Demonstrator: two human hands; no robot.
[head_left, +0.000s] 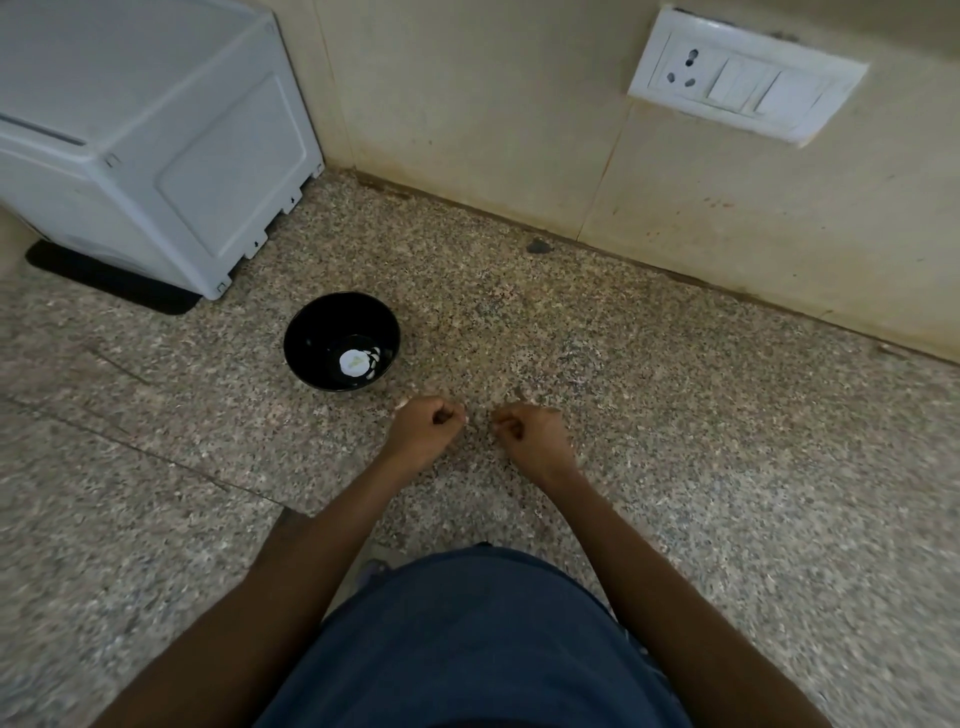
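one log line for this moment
left hand: curled | right hand: curled | held: unclear | black bowl: white pieces inside, on counter

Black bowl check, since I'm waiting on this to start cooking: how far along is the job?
Done: a few small white pieces lie in the black bowl. In hand: the left hand and right hand are curled close together over the counter; whether they pinch anything is too small to tell. Left: unclear; only pale scraps lie near the hands, and the bowl is mostly empty.
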